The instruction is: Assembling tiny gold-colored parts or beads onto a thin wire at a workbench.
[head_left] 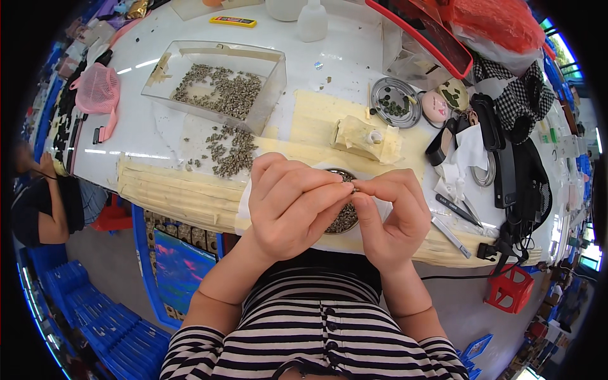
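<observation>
My left hand and right hand are raised over the desk, fingertips meeting, pinching one tiny metal part btwn them, above one round dish of parts. One clear box behind.

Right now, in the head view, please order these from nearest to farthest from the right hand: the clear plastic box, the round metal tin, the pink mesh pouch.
From the right hand:
1. Round metal tin, ahead, slightly right.
2. Clear plastic box, ahead left.
3. Pink mesh pouch, far left.
</observation>
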A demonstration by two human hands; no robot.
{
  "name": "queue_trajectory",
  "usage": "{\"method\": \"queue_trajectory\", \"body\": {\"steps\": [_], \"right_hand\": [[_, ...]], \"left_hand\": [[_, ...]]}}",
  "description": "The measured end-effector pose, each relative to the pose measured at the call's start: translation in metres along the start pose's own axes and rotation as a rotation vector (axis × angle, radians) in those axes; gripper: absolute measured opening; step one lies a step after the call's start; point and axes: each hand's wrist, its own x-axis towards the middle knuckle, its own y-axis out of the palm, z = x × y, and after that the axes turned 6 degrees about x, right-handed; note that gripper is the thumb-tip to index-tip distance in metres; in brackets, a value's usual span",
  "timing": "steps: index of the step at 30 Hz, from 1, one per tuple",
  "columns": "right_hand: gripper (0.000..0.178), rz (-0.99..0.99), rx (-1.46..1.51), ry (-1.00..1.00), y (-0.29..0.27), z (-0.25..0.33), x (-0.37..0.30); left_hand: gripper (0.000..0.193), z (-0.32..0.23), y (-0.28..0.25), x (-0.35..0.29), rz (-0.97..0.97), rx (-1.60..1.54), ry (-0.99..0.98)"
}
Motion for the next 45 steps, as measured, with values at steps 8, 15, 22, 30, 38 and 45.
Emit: {"method": "queue_trajectory", "body": {"steps": [8, 15, 22, 30, 38, 45], "right_hand": [[0.024, -0.041, -0.105, -0.075, 0.0058, 0.003, -0.0037], [0.017, 0.013, 0.092, 0.114, 0.0047, 0.0026, -0.004], [0.007, 0.051, 0.211, 0.205, 0.0024, 0.0003, -0.0034], [0.012, -0.025, 0.117, 0.107, 0.0021, -0.0011, -0.0042], [0.022, -0.087, -0.156, -0.098, 0.0091, 0.0017, -0.0059], [0.023, -0.068, -0.112, -0.051, 0.008, 0.002, -0.0055]], "left_hand": [[0.026, -0.0018, 0.0028, 0.0007, -0.012, 0.053, -0.013], [0.026, -0.0018, 0.0045, 0.0015, -0.026, 0.029, 0.013], [0.026, -0.0013, 0.005, 0.0009, -0.021, -0.013, 0.029], [0.025, -0.0014, 0.0046, 0.0026, 0.007, -0.004, 0.031], [0.025, -0.0023, 0.0066, 0.0031, 0.021, 0.058, -0.016], [0.026, -0.0022, 0.0063, 0.0032, 0.03, 0.026, -0.007]]}}
